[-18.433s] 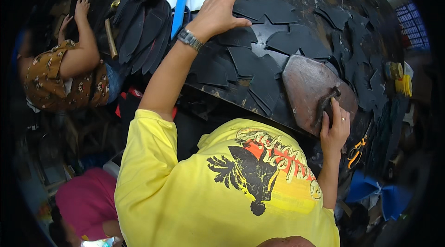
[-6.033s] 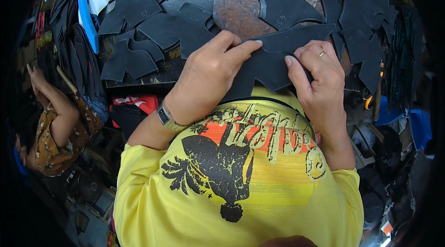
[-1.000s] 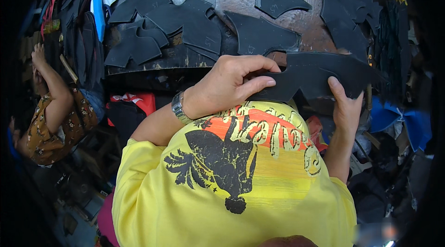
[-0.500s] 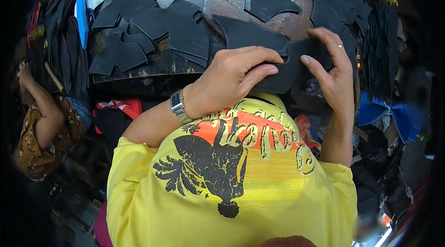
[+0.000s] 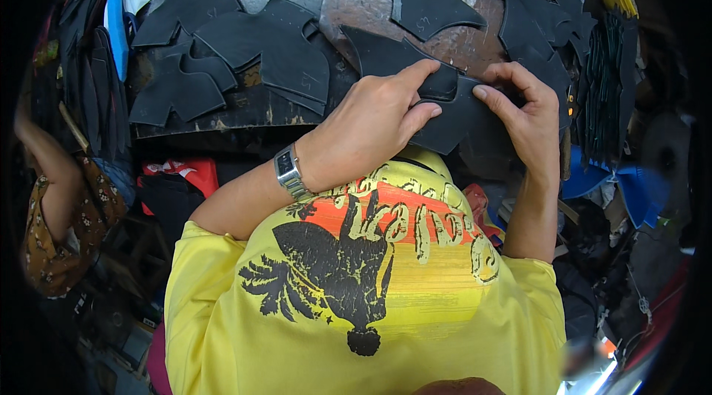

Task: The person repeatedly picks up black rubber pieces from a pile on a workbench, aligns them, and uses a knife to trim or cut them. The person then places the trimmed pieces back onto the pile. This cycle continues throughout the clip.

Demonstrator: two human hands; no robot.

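Observation:
A flat black cut-out piece (image 5: 452,124) lies at the near edge of the table, under both my hands. My left hand (image 5: 371,109), with a metal watch on its wrist, rests over its left side. The index finger stretches out onto another black piece (image 5: 389,54) just beyond, while the thumb, apart from it, touches the near piece; the remaining fingers are hidden. On the far right corner of the near piece, my right hand (image 5: 530,109) pinches the edge between thumb and bent fingers.
Several similar black pieces (image 5: 293,46) overlap across the dark table, around a worn brownish slab (image 5: 356,5). Stacks of dark sheets (image 5: 604,91) hang at the right, more (image 5: 104,91) at the left beside a blue strip (image 5: 116,20). Another person's arm (image 5: 55,172) shows at far left.
My right hand has come down and closed on the corner of the near piece. My left index finger has straightened forward, away from the thumb. The near piece has turned slightly.

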